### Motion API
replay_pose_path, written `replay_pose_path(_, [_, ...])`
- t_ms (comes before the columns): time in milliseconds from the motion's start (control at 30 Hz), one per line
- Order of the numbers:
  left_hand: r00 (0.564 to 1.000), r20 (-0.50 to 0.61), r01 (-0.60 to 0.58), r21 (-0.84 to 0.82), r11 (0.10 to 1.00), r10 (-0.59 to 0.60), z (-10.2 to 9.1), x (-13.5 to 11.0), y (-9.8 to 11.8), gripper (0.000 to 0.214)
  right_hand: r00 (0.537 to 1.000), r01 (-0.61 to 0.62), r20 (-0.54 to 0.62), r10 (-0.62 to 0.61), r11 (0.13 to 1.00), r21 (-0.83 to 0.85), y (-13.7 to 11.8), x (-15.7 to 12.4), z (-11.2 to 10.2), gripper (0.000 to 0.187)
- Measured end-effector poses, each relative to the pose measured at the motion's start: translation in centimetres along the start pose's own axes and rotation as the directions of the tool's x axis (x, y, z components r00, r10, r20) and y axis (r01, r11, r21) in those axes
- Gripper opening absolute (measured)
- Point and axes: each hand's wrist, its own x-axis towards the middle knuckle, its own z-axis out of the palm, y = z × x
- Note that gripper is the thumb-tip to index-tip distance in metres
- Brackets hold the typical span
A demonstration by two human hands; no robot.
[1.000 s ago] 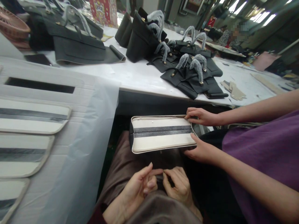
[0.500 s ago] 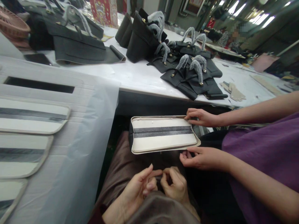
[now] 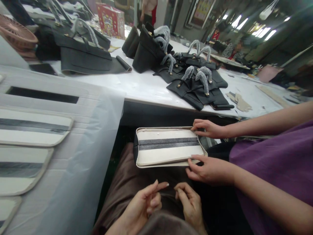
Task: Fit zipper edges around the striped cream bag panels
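Observation:
My left hand is held low over my lap, index finger and thumb stretched out and the other fingers curled. A small white spot shows at its index fingertip; I cannot tell whether it is the nail. Just right of it, my right hand is curled, thumb and index tips close together; anything between them is too small to make out. Beyond both hands is a cream-lined black bag piece with a dark stripe along its middle. A co-worker's two hands hold its right end.
Several striped cream panels lie on the covered table at left. Black bags with wrapped handles and folded black pieces rest on the white table ahead. A person in a purple top is close on my right.
My right hand has drawn away from my left fingertip, leaving a gap. The co-worker's nearer hand now grips the bag piece's lower edge. The view has tilted slightly.

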Motion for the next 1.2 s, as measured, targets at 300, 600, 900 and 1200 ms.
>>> replay_pose_path(300, [0.93, -0.287, -0.235, 0.016, 0.972, 0.229, -2.2, 1.0, 0.8, 0.03, 0.234, 0.966, 0.967, -0.101, -0.092, -0.243, 0.6, 1.8, -1.8, 0.025])
replay_pose_path(600, [0.585, -0.512, -0.496, 0.388, 0.777, 0.629, -4.7, 1.0, 4.4, 0.049, 0.076, 0.757, 0.887, 0.455, -0.605, 0.246, -3.4, 2.3, -0.3, 0.009])
replay_pose_path(900, [0.309, -0.234, -0.48, 0.798, 0.364, 0.922, -3.0, -0.5, 9.5, 0.08, 0.098, 0.417, 0.702, 0.705, -0.67, 0.614, -4.7, 2.4, 0.5, 0.017])
replay_pose_path(1200, [0.458, 0.035, -0.092, 0.996, 0.008, 0.888, 2.8, -2.1, 11.5, 0.069, 0.319, 0.867, 0.91, 0.266, -0.47, -0.167, -1.8, 0.9, -0.3, 0.007])
